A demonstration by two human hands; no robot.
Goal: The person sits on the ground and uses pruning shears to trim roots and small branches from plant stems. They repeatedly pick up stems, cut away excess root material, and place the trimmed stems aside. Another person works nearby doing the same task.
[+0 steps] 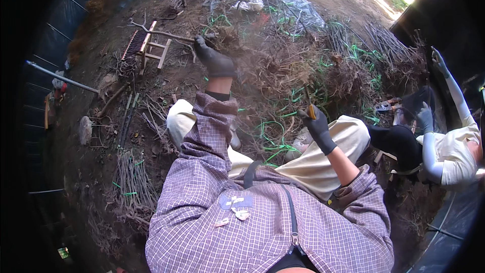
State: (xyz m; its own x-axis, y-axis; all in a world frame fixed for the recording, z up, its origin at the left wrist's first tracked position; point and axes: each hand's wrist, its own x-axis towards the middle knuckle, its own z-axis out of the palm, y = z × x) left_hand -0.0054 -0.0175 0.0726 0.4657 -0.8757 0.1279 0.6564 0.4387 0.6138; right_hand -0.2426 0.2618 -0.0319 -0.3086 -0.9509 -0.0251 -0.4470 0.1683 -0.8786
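Note:
My left hand, in a dark glove, reaches forward and is closed around a bare woody stem. The stem's forked thin end points left, past a small wooden stool; a clump of roots shows just right of the fist and seems to belong to it. In my right hand, also gloved, is a yellow-handled tool with a narrow blade pointing away from me. It looks like a knife, but the blade is too thin to settle the kind. Between and beyond both hands lies a heap of tangled roots with green plastic ties.
Bundled stems lie behind the heap, and another tied bundle is at my left. The wooden stool stands front left, near a metal pole. Clear plastic sheeting lies farther off. A gloved co-worker sits close on my right.

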